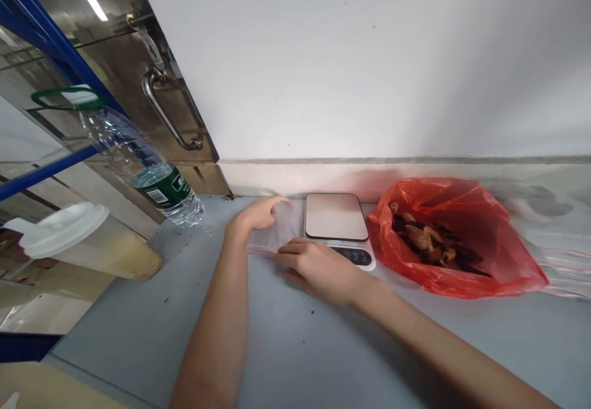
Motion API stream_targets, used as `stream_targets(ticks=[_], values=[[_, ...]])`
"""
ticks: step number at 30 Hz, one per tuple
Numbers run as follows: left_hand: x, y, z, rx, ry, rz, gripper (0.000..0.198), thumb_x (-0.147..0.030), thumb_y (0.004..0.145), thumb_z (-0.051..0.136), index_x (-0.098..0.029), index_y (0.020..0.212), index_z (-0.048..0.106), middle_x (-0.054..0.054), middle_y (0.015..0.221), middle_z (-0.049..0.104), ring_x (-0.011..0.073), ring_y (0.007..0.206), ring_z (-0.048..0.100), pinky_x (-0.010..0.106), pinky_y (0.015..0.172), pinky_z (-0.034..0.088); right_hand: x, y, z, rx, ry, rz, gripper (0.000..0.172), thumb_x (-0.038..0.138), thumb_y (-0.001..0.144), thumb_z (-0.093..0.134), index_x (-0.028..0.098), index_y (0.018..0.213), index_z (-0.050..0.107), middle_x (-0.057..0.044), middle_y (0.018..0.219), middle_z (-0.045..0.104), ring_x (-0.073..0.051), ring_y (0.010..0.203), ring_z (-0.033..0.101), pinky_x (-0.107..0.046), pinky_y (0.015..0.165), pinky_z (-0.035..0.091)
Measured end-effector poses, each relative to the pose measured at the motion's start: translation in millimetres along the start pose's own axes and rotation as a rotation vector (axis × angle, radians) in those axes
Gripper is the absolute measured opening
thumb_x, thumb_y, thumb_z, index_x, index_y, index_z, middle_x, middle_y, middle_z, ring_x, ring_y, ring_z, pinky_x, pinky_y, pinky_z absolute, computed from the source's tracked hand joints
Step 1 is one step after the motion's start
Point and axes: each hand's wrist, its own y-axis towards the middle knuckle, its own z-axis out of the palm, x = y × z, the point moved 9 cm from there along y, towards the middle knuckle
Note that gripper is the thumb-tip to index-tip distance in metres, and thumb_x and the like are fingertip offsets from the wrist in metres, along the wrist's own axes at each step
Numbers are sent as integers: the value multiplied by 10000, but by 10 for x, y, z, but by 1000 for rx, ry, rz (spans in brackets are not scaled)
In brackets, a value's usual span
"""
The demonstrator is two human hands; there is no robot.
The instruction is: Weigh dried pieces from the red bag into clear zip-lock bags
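A clear zip bag point(282, 225) lies flat on the grey table, left of a white kitchen scale point(337, 217) with a bare weighing plate. My left hand point(259, 213) rests at the bag's left and far side, its visible finger and thumb apart. At the bag's near edge, by the zip strip, the bent fingers of my right hand point(318, 267) close on the plastic; the exact grip is partly hidden. My right hand also covers part of the scale's button panel. Right of the scale, an open red plastic bag point(503, 242) holds dried brown pieces point(429, 242).
At the left, a large water bottle point(161, 184) with a green handle appears tilted, and a lidded plastic cup point(106, 246) stands near the table edge. More clear zip bags point(566, 267) lie at the far right. A white wall point(369, 64) rises behind the table.
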Motion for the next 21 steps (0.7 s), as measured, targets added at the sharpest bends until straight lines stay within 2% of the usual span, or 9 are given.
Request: stream_targets(ticks=[2,5,7,9,11,14,17,21], values=[[-31,-10,26,27,49,-30,733,-53,850,498,-362,1513,551,74,1362,637,262,1144,667,328,940,534,6,-139,-103,4,59,-27,224,138,965,641,164,1143,774,-119,1171,769,-262,1076,717,-356,904,534],[-85,-61,7,45,108,-77,736,-68,882,488,-390,1544,518,108,1445,592,345,1275,616,421,982,530,-35,-397,-415,-65,146,6,291,212,992,623,233,1249,756,-92,1247,759,-253,1060,731,-344,880,542],[-163,-120,-43,44,136,-86,721,-82,900,492,-367,1562,501,142,1480,564,393,1346,566,468,999,522,-105,-589,-654,-105,175,68,275,267,1006,596,252,1214,775,-73,1183,782,-237,982,744,-327,827,544],[-296,-183,-115,19,154,-64,694,-109,948,460,-359,1595,452,152,1505,540,400,1421,494,492,1041,495,-211,-788,-889,-144,188,152,289,341,1012,567,250,1167,793,-63,1099,804,-225,891,748,-323,781,542],[-527,-237,-195,-45,149,34,635,-152,1012,381,-355,1613,415,134,1512,538,364,1457,453,485,1091,458,-365,-992,-1095,-181,181,271,350,424,1004,546,226,1151,794,-58,957,809,-212,755,725,-335,719,539],[-1046,-334,-217,-116,65,332,525,-209,1046,345,-283,1522,552,115,1403,637,313,1310,585,421,1048,483,-564,-1270,-1358,-247,117,381,370,449,972,528,224,1069,805,-50,833,783,-205,652,672,-352,642,513],[-1555,-455,-116,-87,-93,602,410,-241,1043,406,-261,1335,693,59,1259,727,254,1119,676,332,924,520,-721,-1513,-1603,-367,57,435,305,439,909,567,262,965,809,-52,866,792,-227,697,688,-358,635,507],[-2018,-533,71,-65,-139,728,343,-248,1063,422,-247,1204,736,38,1195,742,220,1048,691,286,852,515,-951,-1850,-1895,-583,-10,591,294,453,863,597,253,940,798,-72,919,798,-265,787,719,-385,718,547]])
